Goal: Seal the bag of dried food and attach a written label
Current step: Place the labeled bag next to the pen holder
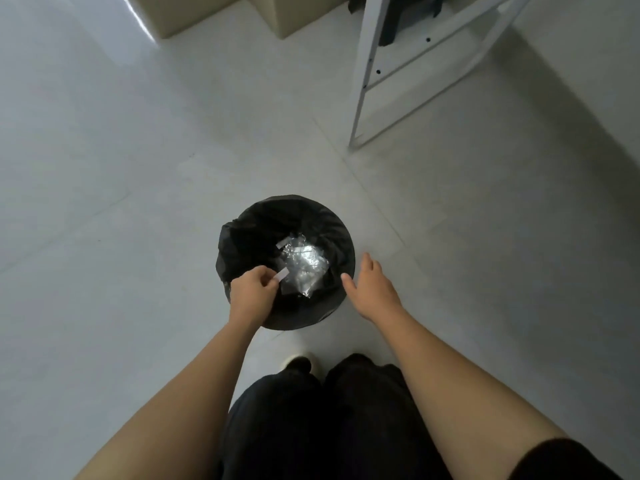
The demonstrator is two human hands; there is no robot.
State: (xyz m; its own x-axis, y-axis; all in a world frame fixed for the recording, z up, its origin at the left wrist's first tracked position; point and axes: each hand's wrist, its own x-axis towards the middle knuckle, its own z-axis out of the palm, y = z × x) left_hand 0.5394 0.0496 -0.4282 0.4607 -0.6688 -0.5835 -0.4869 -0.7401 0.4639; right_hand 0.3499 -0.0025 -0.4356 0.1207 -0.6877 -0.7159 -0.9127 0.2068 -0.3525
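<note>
A round waste bin (242, 233) lined with a black bag stands on the floor in front of me. Crumpled clear plastic (306, 265) and a white paper strip (285, 243) lie inside it. My left hand (251, 289) hovers over the bin's near left rim, its fingertips pinched on a small white paper strip (281, 275). To the right of the rim my right hand (370, 285) is held flat, fingers apart, holding nothing. No food bag or written label is in view.
I stand on a pale tiled floor (138, 202); my dark trousers and one shoe (298, 365) show below. A white metal rack frame (367, 74) stands at the upper right. Beige furniture bases (207, 15) sit at the top.
</note>
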